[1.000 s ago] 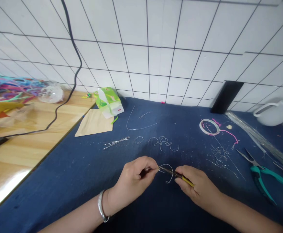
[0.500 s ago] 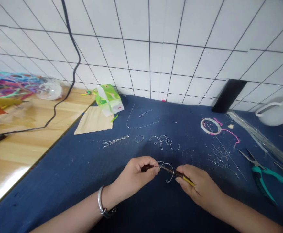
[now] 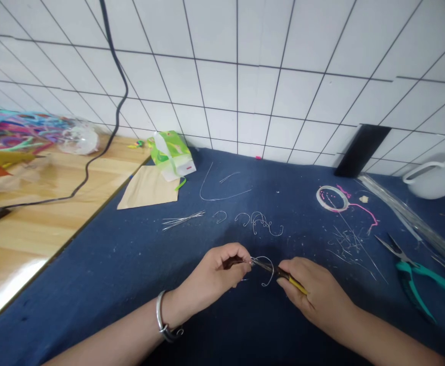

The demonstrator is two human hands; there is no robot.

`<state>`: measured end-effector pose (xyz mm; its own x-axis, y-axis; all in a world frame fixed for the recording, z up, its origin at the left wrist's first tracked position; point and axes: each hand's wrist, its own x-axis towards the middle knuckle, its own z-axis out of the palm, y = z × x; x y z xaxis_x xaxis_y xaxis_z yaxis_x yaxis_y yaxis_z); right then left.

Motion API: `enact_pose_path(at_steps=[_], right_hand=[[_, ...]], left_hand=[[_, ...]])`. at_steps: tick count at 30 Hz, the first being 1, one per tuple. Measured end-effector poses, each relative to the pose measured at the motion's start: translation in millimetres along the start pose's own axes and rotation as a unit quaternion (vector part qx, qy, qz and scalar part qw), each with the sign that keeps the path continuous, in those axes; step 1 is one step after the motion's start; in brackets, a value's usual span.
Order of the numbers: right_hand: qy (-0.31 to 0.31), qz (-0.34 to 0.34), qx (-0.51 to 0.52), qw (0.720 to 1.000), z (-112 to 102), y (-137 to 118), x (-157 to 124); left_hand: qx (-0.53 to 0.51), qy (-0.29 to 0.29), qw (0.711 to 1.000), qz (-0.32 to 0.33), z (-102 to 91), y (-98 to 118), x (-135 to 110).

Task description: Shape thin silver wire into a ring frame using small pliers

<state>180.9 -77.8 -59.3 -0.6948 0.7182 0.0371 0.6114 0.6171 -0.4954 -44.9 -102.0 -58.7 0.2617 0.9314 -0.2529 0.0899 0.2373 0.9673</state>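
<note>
My left hand (image 3: pixel 222 269) is closed, thumb and forefinger pinching a thin silver wire (image 3: pixel 271 263) that curves in an open loop to the right. In my right hand (image 3: pixel 314 284) I grip pliers (image 3: pixel 283 273) with dark jaws and yellow on the handle; the jaw tips meet the wire right beside my left fingertips. Exactly how the jaws sit on the wire is too small to tell. Just beyond my hands lie several bent wire pieces (image 3: pixel 260 221) and a bundle of straight wires (image 3: pixel 183 220) on the dark blue cloth (image 3: pixel 130 264).
Teal-handled pliers (image 3: pixel 413 267) lie at right, near wire scraps (image 3: pixel 346 241) and a white ring (image 3: pixel 332 209) with pink bits. Farther back are a white mug (image 3: pixel 430 179) and a black block (image 3: pixel 361 151). At left are a beige sheet (image 3: pixel 149 188), a green packet (image 3: pixel 172 152) and a black cable (image 3: pixel 121 101).
Near my left fingertips the wire has turned slightly, and a short end now shows below the fingers. Both hands keep their grips in nearly the same place.
</note>
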Motion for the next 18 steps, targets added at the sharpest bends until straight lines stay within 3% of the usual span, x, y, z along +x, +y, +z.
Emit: enact_pose_path(at_steps=[18], right_hand=[[0.009, -0.021, -0.038, 0.999, -0.4, 0.4, -0.6]], left_hand=[[0.035, 0.000, 0.999, 0.029, 0.2, -6.3, -0.2]])
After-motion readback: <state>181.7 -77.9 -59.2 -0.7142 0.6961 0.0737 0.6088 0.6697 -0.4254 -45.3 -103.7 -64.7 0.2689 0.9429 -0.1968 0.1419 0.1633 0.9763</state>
